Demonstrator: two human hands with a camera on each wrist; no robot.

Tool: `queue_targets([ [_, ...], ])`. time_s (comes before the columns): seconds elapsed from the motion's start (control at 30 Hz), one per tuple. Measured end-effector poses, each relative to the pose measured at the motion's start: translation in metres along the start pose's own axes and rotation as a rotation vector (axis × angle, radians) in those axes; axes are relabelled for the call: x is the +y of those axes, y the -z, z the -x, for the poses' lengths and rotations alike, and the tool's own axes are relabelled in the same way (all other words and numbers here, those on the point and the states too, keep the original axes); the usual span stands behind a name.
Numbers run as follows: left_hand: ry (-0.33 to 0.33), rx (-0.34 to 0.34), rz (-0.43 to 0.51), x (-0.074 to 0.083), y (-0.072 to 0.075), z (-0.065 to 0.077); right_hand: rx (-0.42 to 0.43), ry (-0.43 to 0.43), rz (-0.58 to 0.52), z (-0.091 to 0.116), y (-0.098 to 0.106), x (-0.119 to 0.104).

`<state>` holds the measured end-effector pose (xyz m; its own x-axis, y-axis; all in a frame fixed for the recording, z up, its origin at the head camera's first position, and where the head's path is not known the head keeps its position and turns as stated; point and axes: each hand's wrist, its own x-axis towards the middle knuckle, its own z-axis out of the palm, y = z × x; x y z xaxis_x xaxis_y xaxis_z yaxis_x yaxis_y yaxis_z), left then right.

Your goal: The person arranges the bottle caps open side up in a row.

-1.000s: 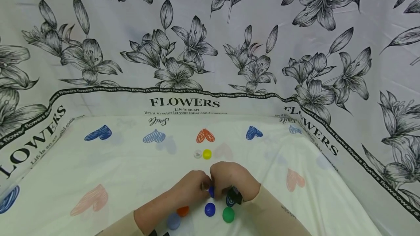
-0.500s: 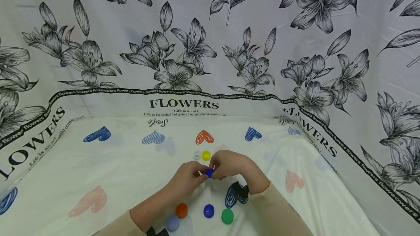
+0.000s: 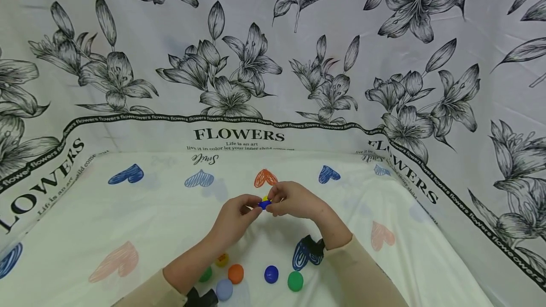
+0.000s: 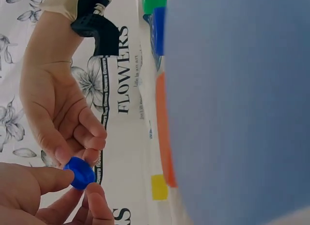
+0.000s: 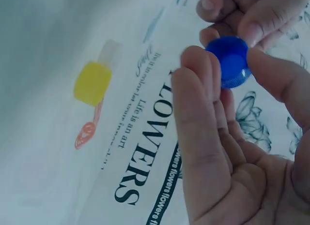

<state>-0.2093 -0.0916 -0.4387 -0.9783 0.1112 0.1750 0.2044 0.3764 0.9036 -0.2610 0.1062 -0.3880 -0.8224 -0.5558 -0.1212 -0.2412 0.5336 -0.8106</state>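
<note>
A small blue bottle cap (image 3: 265, 205) is held up between both hands over the cloth. My left hand (image 3: 232, 216) pinches its left side with thumb and fingers. On the other side, my right hand (image 3: 295, 201) grips it between thumb and fingertips. The right wrist view looks into the hollow inside of the blue cap (image 5: 228, 60). Just behind the hands in the head view is a yellow cap (image 3: 266, 198), partly covered. Beside it in the right wrist view stands a translucent cap (image 5: 110, 52), which the hands hide from the head view.
Nearer the body lie an orange cap (image 3: 235, 274), a light blue cap (image 3: 224, 290), another blue cap (image 3: 271, 274) and a green cap (image 3: 295, 281). A second green cap (image 3: 206, 275) and a second yellow cap (image 3: 221, 260) show partly beside the left forearm. A flower-printed curtain (image 3: 239, 60) rises behind.
Both hands have moved forward, away from the body, with the blue cap between them. They now cover the translucent cap. A yellow and a green cap have come into view by the left forearm.
</note>
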Motion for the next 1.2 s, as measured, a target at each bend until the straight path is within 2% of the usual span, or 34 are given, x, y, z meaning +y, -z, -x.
queue_targets([
  [0.13, 0.051, 0.059, 0.016, 0.002, 0.004, -0.003, 0.037, 0.018, -0.051, -0.004, -0.004, 0.002],
  [0.3, 0.104, 0.097, 0.052, 0.003, 0.007, -0.004, 0.081, 0.019, -0.047, -0.006, -0.008, 0.002],
  [0.47, 0.107, 0.098, 0.076, 0.002, 0.011, -0.007, 0.088, 0.007, -0.062, -0.009, -0.008, -0.005],
  [0.63, 0.122, 0.135, 0.070, 0.000, 0.020, -0.012, 0.059, -0.024, -0.080, -0.020, -0.008, -0.018],
  [0.77, 0.138, 0.152, 0.063, -0.003, 0.025, -0.015, 0.093, -0.051, -0.051, -0.029, -0.010, -0.024],
  [1.0, 0.143, 0.138, 0.055, -0.010, 0.025, -0.018, 0.154, -0.084, 0.032, -0.035, -0.016, -0.020],
  [1.2, 0.149, 0.139, 0.046, -0.018, 0.028, -0.020, 0.146, -0.100, -0.014, -0.040, -0.020, -0.017],
])
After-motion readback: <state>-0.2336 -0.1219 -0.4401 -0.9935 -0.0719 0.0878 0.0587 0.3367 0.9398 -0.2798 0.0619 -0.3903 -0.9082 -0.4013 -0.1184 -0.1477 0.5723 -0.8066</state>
